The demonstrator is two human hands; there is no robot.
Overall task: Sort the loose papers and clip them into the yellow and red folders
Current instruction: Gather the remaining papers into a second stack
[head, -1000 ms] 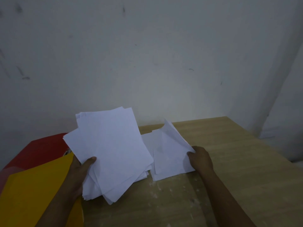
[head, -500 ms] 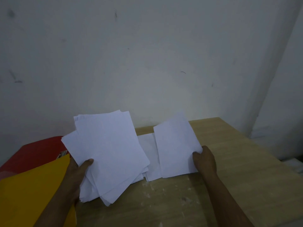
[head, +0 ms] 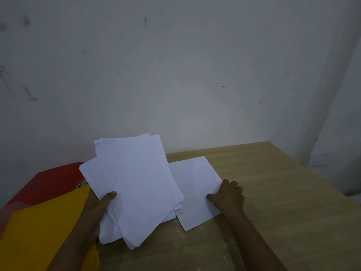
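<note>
My left hand (head: 97, 208) grips a fanned stack of white papers (head: 134, 184), thumb on top, tilted up above the table. To its right a smaller pile of white sheets (head: 195, 182) lies flat on the table. My right hand (head: 228, 196) rests on that pile's right edge with its thumb on the top sheet and fingers curled at the edge. The yellow folder (head: 45, 231) lies at the lower left, partly under my left forearm. Behind it lies the red folder (head: 52, 182), with a bit of metal clip showing at its edge.
The wooden table (head: 283, 202) stretches to the right and ends at a right edge near a wall corner. A pale wall stands close behind the table.
The sheet that my right hand held raised has come down flat onto the pile on the table. The stack in my left hand stays about where it was.
</note>
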